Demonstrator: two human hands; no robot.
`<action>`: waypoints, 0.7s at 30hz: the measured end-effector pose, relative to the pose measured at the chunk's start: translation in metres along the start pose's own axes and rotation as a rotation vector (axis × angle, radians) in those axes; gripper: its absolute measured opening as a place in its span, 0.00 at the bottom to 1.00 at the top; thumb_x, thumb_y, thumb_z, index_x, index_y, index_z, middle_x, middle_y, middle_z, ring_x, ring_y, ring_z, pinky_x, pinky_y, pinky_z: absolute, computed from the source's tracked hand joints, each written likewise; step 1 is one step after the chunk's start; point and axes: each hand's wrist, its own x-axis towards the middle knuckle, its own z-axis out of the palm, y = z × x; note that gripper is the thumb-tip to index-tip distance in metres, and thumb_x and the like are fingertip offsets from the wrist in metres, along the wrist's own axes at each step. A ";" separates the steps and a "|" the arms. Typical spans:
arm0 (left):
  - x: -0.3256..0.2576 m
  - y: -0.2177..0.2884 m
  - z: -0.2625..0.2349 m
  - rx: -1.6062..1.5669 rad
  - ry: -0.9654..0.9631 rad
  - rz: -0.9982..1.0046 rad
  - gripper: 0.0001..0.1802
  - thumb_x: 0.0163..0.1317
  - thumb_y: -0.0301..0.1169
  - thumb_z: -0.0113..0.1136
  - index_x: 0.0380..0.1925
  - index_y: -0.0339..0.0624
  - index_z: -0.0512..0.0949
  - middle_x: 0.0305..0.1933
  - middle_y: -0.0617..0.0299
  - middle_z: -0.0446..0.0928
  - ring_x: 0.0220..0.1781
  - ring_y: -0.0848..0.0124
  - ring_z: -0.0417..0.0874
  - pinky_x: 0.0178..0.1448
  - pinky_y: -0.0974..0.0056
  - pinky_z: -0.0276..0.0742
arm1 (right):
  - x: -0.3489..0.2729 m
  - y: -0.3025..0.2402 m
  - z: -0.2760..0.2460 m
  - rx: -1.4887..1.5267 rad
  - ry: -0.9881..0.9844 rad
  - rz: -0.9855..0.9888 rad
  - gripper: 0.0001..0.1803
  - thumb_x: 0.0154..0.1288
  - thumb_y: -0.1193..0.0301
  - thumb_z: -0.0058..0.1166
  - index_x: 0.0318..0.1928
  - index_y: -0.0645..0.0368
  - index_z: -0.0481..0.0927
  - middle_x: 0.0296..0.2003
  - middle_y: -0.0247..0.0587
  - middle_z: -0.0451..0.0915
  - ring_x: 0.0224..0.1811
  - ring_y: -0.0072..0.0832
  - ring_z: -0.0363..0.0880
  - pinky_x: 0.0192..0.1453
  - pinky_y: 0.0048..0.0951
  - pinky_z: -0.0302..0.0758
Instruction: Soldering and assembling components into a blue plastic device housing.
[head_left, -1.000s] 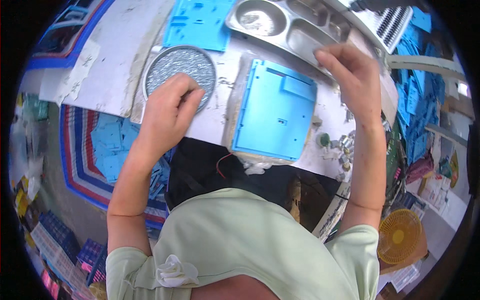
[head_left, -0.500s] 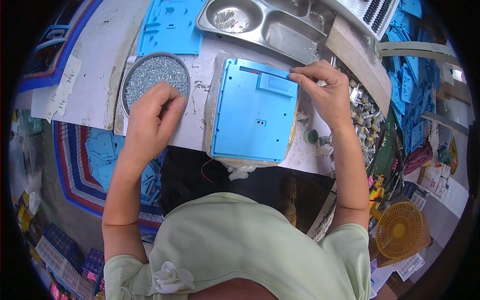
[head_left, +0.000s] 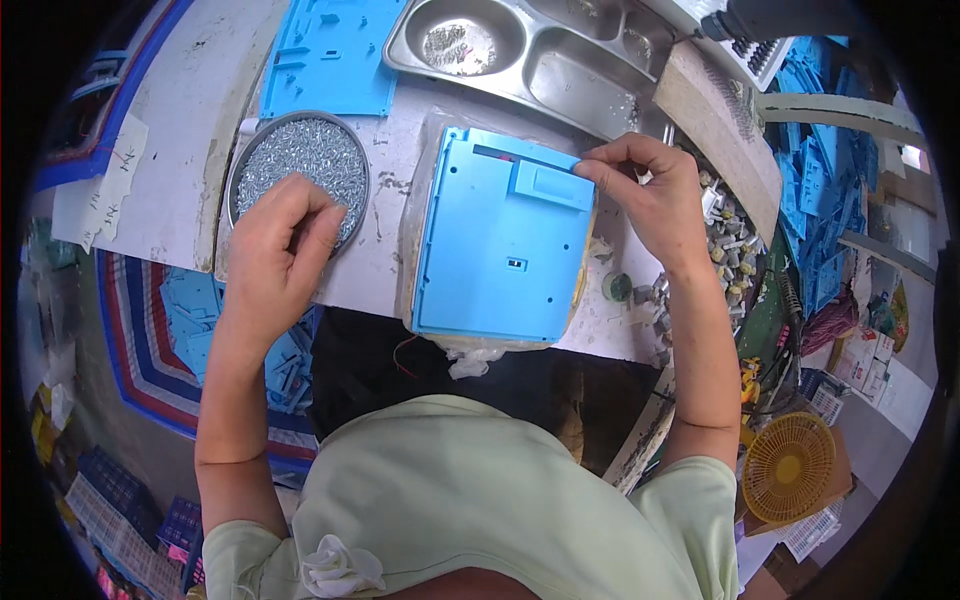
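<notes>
A light blue plastic panel (head_left: 490, 240) lies on a plastic-wrapped pad, with a raised block near its top and a small slot in its middle. At its upper right corner is my right hand (head_left: 655, 195), thumb and fingertips pinched together; anything between them is too small to make out. My left hand (head_left: 282, 250) hovers at the near edge of a round metal bowl (head_left: 232, 185) filled with small silvery screws (head_left: 300, 155). Its fingers are curled against the thumb, and what they hold, if anything, is hidden.
A compartmented steel tray (head_left: 510, 70) stands at the back. Left of it lies another blue panel (head_left: 330, 65). A dark, blurred tool-like object (head_left: 775, 22) hangs at the upper right. Small metal-and-plastic parts (head_left: 735, 245) are heaped at right; blue pieces (head_left: 195, 300) fill a striped bag at left.
My left hand has shifted slightly left and down, staying by the bowl. My right hand remains at the panel's corner. A dark object has come into view at upper right; the view has shifted slightly.
</notes>
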 end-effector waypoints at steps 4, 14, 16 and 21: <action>0.001 -0.004 -0.006 0.002 0.016 0.005 0.06 0.67 0.23 0.61 0.31 0.34 0.75 0.26 0.58 0.69 0.26 0.66 0.70 0.32 0.63 0.64 | 0.002 0.003 -0.004 0.064 -0.055 0.063 0.08 0.62 0.73 0.71 0.39 0.65 0.89 0.29 0.37 0.87 0.32 0.18 0.80 0.39 0.22 0.76; 0.002 0.005 -0.007 -0.027 -0.015 0.007 0.06 0.68 0.20 0.58 0.30 0.35 0.74 0.29 0.60 0.69 0.31 0.69 0.69 0.37 0.65 0.64 | -0.007 0.006 -0.016 0.051 0.043 0.054 0.08 0.65 0.74 0.67 0.43 0.65 0.89 0.33 0.36 0.88 0.31 0.16 0.79 0.36 0.21 0.75; 0.002 0.010 -0.004 -0.047 -0.002 0.020 0.05 0.66 0.20 0.59 0.30 0.35 0.75 0.27 0.59 0.69 0.29 0.68 0.70 0.34 0.64 0.64 | -0.008 0.004 -0.017 0.032 0.070 0.005 0.08 0.65 0.75 0.67 0.43 0.64 0.89 0.33 0.37 0.87 0.30 0.17 0.79 0.36 0.21 0.75; 0.011 0.030 0.012 -0.359 -0.158 -0.012 0.05 0.66 0.21 0.61 0.31 0.35 0.76 0.27 0.58 0.71 0.27 0.67 0.71 0.33 0.65 0.66 | -0.022 -0.035 -0.003 0.071 0.056 -0.330 0.10 0.60 0.75 0.69 0.43 0.61 0.89 0.33 0.38 0.86 0.29 0.23 0.80 0.34 0.25 0.76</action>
